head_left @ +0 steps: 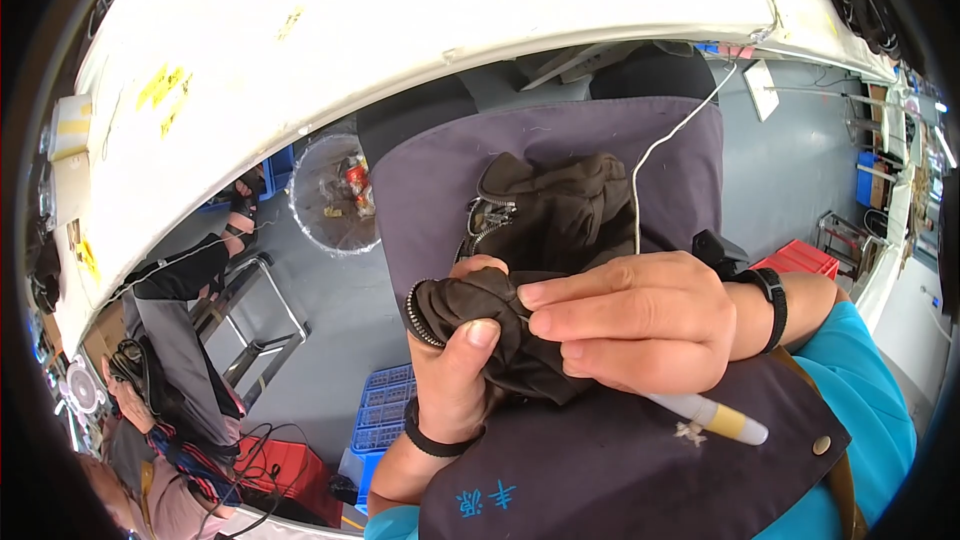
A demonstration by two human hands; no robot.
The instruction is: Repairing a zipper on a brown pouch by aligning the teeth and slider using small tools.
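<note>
Over my lap, a dark brown fabric piece with a metal zipper point(590, 205), like a small bag or pouch, is bunched up. My left hand point(450, 375) is closed on its near end, thumb on top, with a curve of zipper teeth beside the fingers. My right hand point(650, 320) is closed too, its fingertips pinched together against the gathered cloth. From under its palm sticks out a white rod-like handle with a yellow band point(715, 418). The front end of that tool is hidden by my fingers. Whether the fingertips also pinch cloth or thread, I cannot tell.
A white-covered table point(420, 0) curves across the far side. From it a white cord point(685, 122) runs down behind my right hand. Left are a clear-lined bin point(335, 195), a metal-framed stool point(255, 325), blue crates point(385, 410) and a seated person point(185, 370). A red crate point(800, 258) lies right.
</note>
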